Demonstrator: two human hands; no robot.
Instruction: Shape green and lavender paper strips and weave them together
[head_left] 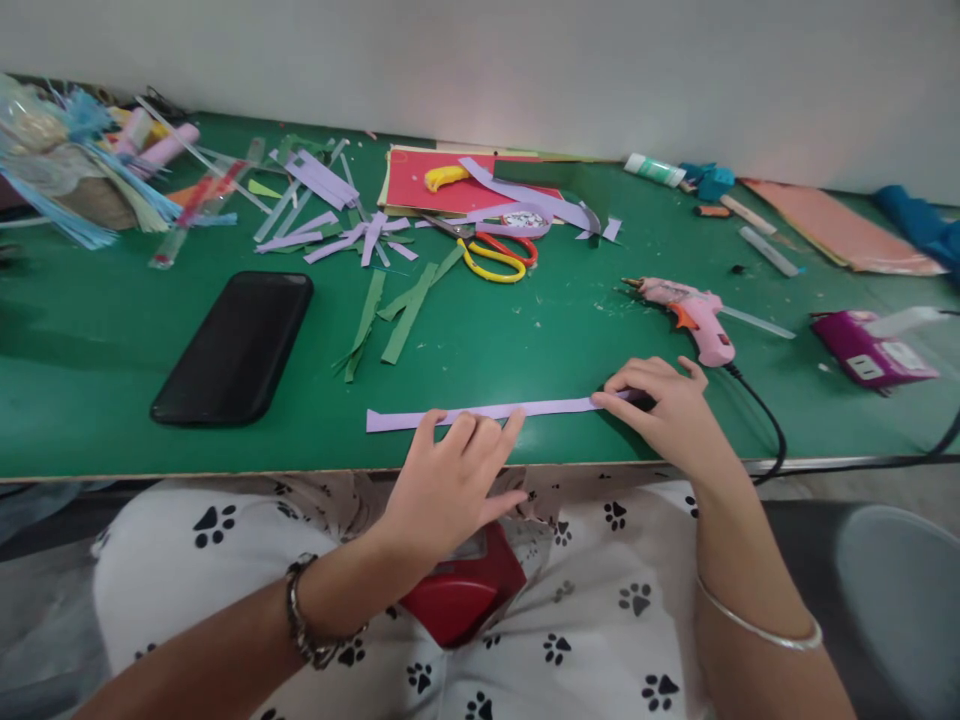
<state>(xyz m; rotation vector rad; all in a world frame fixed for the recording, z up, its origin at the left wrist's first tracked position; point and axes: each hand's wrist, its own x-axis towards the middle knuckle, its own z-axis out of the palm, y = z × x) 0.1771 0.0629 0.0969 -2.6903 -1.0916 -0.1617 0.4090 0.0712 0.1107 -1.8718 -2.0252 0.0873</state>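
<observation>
A long lilac paper strip [559, 407] lies along the front of the green table. My left hand [457, 470] rests over its left half, fingers spread and fingertips touching the paper. At the strip's right end, my right hand [660, 410] pinches the paper between thumb and fingers; a dark shape under those fingers is mostly hidden. Just beyond the right hand lies a pink glue gun [694, 315] with a clear glue stick in its back. Scissors [495, 255] with yellow and red handles lie farther back, near several green paper strips [409, 310].
A black phone [234, 348] lies at left. Lilac paper scraps [367, 235], red paper sheets [420, 175], a glue tube [654, 170] and a purple socket box [870, 348] are spread behind. The glue gun's cord [776, 430] runs over the table's front edge. A red object [465, 590] sits on my lap.
</observation>
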